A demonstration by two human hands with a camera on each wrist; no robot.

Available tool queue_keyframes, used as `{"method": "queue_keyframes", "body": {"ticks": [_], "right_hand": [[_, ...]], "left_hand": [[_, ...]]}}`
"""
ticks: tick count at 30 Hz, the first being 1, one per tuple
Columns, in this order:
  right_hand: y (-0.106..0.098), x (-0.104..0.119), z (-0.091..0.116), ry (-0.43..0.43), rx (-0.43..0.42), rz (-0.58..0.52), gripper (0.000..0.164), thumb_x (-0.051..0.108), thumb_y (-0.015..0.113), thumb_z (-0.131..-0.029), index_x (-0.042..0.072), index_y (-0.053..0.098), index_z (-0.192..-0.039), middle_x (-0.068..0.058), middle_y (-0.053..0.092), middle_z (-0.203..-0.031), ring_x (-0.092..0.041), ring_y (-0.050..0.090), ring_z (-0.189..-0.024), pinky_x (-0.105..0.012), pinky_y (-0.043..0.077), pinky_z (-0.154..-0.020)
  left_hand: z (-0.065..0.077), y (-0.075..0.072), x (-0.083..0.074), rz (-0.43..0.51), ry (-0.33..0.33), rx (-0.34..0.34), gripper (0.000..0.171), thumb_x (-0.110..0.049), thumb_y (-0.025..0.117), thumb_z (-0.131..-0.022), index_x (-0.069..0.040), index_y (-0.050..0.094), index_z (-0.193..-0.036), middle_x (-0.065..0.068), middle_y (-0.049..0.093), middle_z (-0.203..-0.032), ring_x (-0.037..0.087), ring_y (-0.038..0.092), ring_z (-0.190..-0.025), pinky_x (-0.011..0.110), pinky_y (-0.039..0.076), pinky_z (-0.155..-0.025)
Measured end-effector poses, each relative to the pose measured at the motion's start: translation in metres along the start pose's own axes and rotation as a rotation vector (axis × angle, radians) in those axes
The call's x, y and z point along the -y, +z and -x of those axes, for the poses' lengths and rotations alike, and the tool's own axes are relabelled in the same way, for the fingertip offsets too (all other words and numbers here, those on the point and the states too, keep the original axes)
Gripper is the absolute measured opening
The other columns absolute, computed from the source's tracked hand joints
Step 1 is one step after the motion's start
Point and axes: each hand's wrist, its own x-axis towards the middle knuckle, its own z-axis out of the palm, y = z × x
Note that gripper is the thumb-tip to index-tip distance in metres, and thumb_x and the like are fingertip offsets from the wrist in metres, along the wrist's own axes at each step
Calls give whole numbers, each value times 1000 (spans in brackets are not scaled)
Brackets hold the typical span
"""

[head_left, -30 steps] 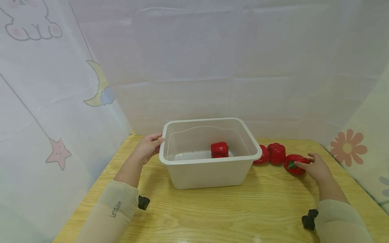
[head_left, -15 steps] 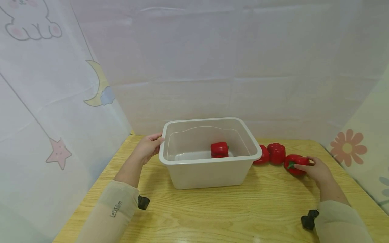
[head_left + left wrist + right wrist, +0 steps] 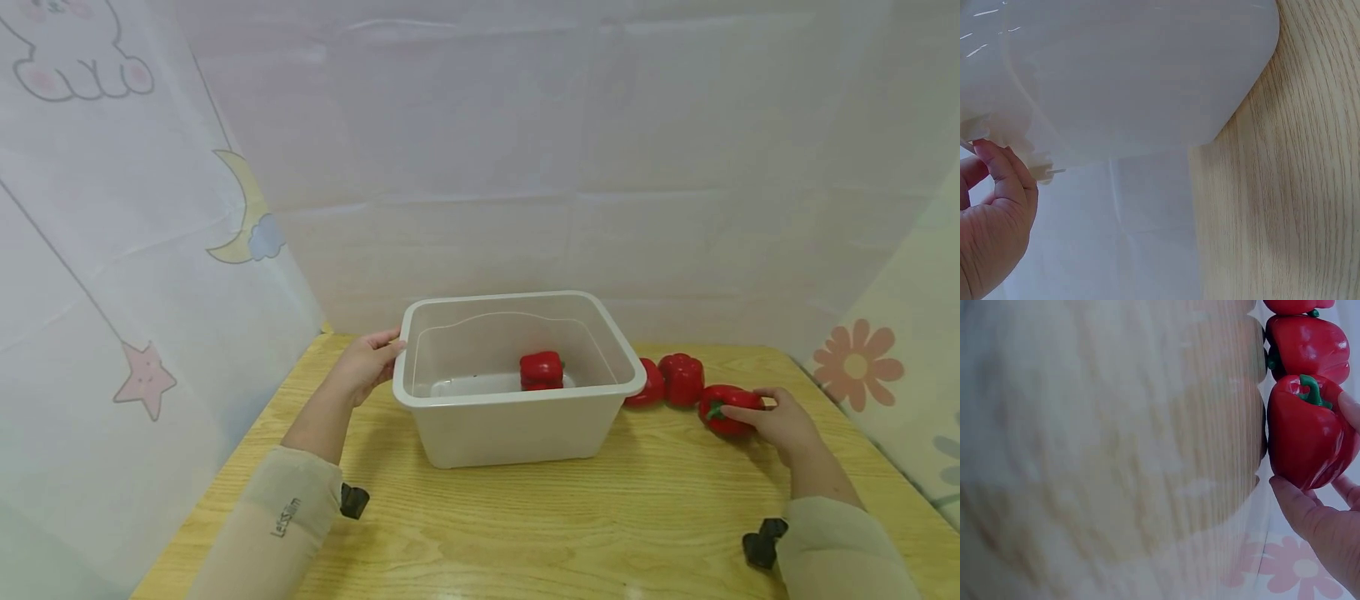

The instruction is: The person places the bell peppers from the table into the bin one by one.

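cloth (image 3: 465, 158) printed with a star, moon and flower hangs behind and at the sides of the wooden tabletop (image 3: 600, 517). on that stands a white tub (image 3: 517, 429), upright and open at the top; take its middle as the clock's centre, with twelve at the far side. the left sleeve (image 3: 270, 521), lettered in dark, comes in at eight o'clock, the right sleeve (image 3: 843, 542) at four. at nine o'clock the left grip (image 3: 367, 367) pinches the tub's rim between thumb and fingers. at three o'clock, well apart from the tub, the right grip (image 3: 783, 421) pinches a red bell pepper (image 3: 729, 400), thumb near its green stem. just beside it, toward nine, sits a second pepper (image 3: 681, 381), then a third pepper (image 3: 654, 385), partly hidden by the tub. a fourth pepper (image 3: 542, 368) lies inside the tub, toward three o'clock. a small black device (image 3: 354, 501) sits by the left cuff.
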Motion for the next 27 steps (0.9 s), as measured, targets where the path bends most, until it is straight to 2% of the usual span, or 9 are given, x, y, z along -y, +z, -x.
{"method": "queue_keyframes", "body": {"ticks": [4, 9, 20, 27], "right_hand": [[-1, 2, 2, -9, -7, -11, 97, 47, 60, -83, -13, 7, -138, -39, 23, -128, -47, 36, -112, -38, 52, -78], [-2, 4, 4, -23, -41, -12, 96, 48, 59, -84, -13, 9, -138, -40, 22, -129, -46, 39, -109, -41, 51, -79], [-12, 18, 6, -95, -72, -26, 94, 48, 58, -85, -13, 9, -138, -40, 22, -129, -44, 42, -106, -31, 53, -71], [-17, 33, 8, -128, -77, -50, 90, 46, 59, -85, -10, 12, -138, -39, 22, -130, -39, 44, -103, -18, 51, -63]], "left_hand": [[0, 0, -1, 3, 4, 7, 46, -16, 50, -95, -7, 39, -139, 21, 50, -127, 15, 60, -86, 21, 51, -73], [-1, 1, -1, 2, 2, 6, 45, -16, 50, -95, -7, 39, -139, 21, 50, -127, 15, 60, -86, 21, 51, -72], [0, 0, -1, -13, 1, 4, 45, -16, 49, -95, -7, 40, -138, 20, 49, -129, 19, 59, -92, 25, 50, -77], [0, 0, 0, -11, -2, -1, 45, -17, 49, -95, -7, 40, -138, 21, 49, -128, 20, 58, -93, 27, 50, -79]]}}
